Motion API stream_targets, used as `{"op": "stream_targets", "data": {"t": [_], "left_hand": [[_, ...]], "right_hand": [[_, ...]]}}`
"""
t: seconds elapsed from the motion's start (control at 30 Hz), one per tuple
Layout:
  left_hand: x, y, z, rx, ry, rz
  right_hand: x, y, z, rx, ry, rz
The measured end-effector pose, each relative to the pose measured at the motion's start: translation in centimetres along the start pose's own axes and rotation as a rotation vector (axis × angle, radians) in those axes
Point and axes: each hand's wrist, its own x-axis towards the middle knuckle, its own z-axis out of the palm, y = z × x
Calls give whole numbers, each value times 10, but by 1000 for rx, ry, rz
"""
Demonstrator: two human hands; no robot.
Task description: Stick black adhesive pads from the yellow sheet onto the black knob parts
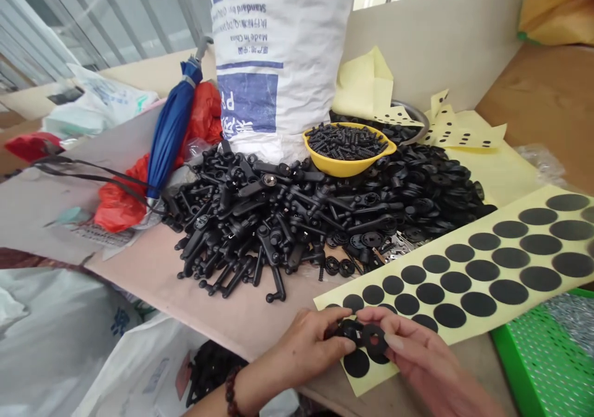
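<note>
My left hand, with a beaded bracelet at the wrist, pinches a small dark round plastic part between thumb and fingers. Close against it, my right hand grips a flat black ring with a hole in its middle. The fingers partly cover both pieces, and I cannot tell whether they touch. Both hands are over the near end of a pale yellow sheet bearing rows of black round stickers.
A large heap of black plastic handles covers the table's middle. On it sits a yellow bowl of black springs or screws, before a tall white sack. A blue umbrella leans left. A green basket holds small metal pieces at right.
</note>
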Motion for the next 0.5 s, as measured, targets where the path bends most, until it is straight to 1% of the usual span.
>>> {"op": "stream_targets", "data": {"t": [0.1, 0.17, 0.27, 0.4, 0.5], "left_hand": [[0, -10, 4, -262, -14, -26], [1, -14, 5, -332, -22, -34], [3, -11, 4, -305, -9, -71], [5, -3, 2, -257, 18, -103], [6, -3, 2, -226, 39, -97]], "right_hand": [[1, -4, -1, -88, 20, -14], [2, -7, 0, -155, 28, -25], [3, -8, 2, -200, 39, -45], [3, -7, 6, -183, 53, -43], [2, -8, 5, -119, 35, -14]]}}
